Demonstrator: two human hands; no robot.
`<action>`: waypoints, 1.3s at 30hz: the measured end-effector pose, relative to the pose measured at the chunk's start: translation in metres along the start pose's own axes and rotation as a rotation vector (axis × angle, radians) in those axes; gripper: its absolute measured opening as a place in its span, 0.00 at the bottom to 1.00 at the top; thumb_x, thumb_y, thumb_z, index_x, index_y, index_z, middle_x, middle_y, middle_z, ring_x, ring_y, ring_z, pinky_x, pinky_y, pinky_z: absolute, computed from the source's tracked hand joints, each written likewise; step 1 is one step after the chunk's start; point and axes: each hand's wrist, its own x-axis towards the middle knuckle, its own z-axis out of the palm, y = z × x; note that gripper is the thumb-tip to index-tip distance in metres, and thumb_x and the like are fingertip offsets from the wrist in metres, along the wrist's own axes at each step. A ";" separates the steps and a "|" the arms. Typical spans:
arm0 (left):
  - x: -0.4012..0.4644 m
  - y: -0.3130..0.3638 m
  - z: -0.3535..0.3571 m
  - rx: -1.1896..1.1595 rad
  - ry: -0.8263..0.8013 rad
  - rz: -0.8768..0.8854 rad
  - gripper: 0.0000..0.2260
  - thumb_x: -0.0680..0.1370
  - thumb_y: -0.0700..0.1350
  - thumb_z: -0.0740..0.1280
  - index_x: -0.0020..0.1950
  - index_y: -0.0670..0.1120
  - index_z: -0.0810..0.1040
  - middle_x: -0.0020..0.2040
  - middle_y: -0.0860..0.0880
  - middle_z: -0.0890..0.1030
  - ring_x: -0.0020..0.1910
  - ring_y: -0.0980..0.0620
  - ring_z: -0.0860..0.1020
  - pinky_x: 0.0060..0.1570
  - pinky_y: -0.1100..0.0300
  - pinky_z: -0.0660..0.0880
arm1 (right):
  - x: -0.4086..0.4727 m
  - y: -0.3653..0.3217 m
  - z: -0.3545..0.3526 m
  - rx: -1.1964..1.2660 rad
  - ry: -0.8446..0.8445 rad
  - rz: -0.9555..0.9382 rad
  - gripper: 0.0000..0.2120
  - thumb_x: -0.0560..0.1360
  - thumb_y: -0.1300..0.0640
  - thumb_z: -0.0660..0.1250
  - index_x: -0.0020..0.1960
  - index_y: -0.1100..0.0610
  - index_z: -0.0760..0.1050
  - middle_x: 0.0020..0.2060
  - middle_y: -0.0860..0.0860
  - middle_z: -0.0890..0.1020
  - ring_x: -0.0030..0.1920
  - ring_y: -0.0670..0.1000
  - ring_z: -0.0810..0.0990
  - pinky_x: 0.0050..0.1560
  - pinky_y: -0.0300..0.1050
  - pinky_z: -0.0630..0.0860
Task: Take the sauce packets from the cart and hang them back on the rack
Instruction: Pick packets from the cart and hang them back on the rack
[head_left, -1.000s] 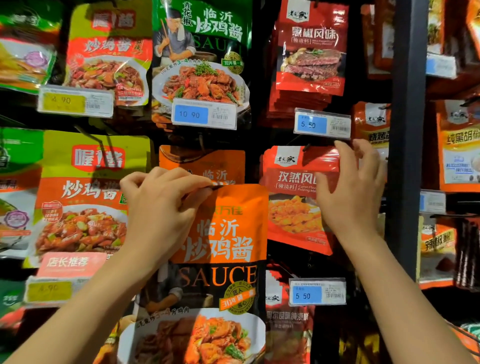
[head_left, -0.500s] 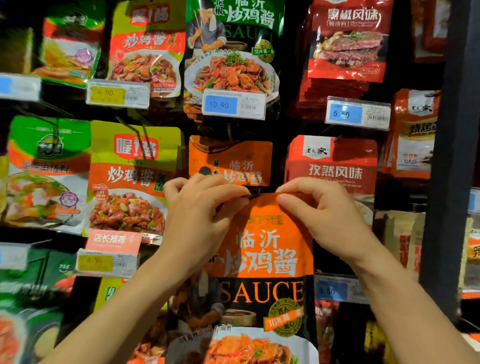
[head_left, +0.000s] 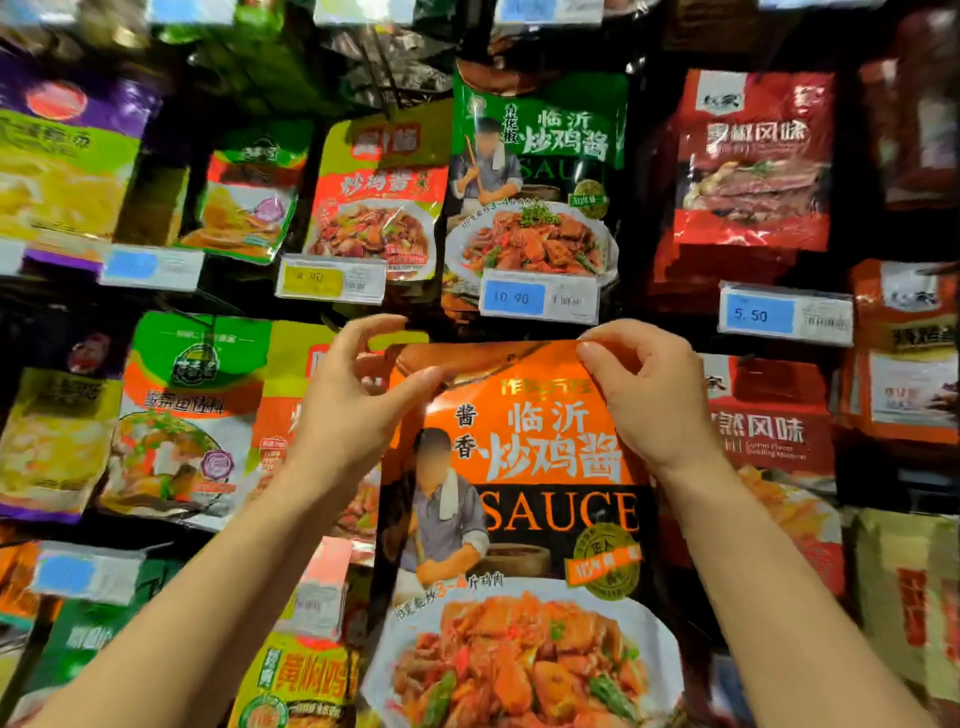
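Pinching the top edge of the orange sauce packet with left hand and right hand, now wider apart than before. Holding it up at the rack, just under the green packet and blue price tag, now showing more of the rack's upper rows.

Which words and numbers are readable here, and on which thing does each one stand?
"SAUCE" and "临沂炒鸡酱": orange packet pinched at its top by the left hand and right hand.
"临沂炒鸡酱": green packet.
"10 90": blue price tag.
"5. 50": blue price tag.
Other packets and tags: too blurred to read.
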 end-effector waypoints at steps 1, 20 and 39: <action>0.006 -0.002 0.002 0.005 0.016 0.021 0.19 0.67 0.46 0.76 0.54 0.59 0.76 0.44 0.54 0.79 0.42 0.54 0.76 0.40 0.60 0.73 | 0.003 0.001 0.003 -0.003 0.023 0.007 0.06 0.74 0.59 0.67 0.42 0.50 0.79 0.37 0.39 0.79 0.44 0.46 0.79 0.47 0.41 0.74; 0.053 -0.021 0.049 0.071 0.137 0.149 0.11 0.71 0.44 0.73 0.50 0.53 0.75 0.41 0.61 0.77 0.39 0.63 0.77 0.32 0.74 0.69 | 0.041 0.041 0.018 0.103 0.042 0.346 0.08 0.75 0.58 0.68 0.38 0.50 0.78 0.38 0.51 0.82 0.43 0.55 0.82 0.49 0.57 0.79; 0.058 -0.036 0.052 0.028 0.149 0.072 0.11 0.71 0.45 0.73 0.50 0.55 0.76 0.44 0.62 0.77 0.44 0.61 0.76 0.42 0.55 0.77 | 0.042 0.039 0.019 0.172 -0.002 0.416 0.10 0.75 0.62 0.66 0.38 0.50 0.79 0.42 0.55 0.83 0.45 0.55 0.82 0.48 0.52 0.80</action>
